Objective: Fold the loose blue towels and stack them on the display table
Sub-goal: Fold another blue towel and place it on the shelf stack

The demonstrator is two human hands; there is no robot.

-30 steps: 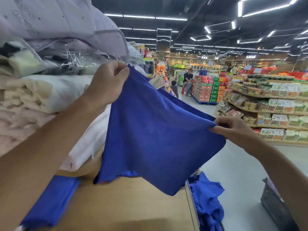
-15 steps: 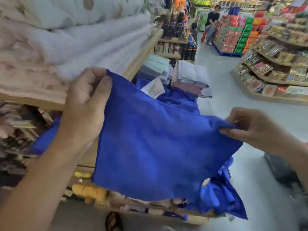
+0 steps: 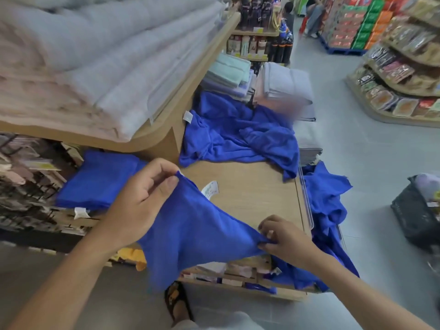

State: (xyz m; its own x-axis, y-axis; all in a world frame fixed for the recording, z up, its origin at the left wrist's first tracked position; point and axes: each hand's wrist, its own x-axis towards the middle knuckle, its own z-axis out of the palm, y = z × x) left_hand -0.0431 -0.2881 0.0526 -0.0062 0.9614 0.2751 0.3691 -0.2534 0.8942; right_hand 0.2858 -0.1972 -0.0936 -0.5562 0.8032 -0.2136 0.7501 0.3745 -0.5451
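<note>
One blue towel (image 3: 190, 234) is held stretched by two corners above the bench (image 3: 257, 191), near edge. A folded blue stack (image 3: 100, 179) lies at left. A loose blue heap (image 3: 238, 136) lies crumpled at the far end. Further blue towels (image 3: 326, 201) drape over the right edge.

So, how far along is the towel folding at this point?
Done: a folded blue stack lies on the left part of the display table. In hand: the left hand and right hand pinch opposite ends of one blue towel, held above the table. Left: a loose blue heap at the table's far end and more blue towels hanging off its right edge.
</note>
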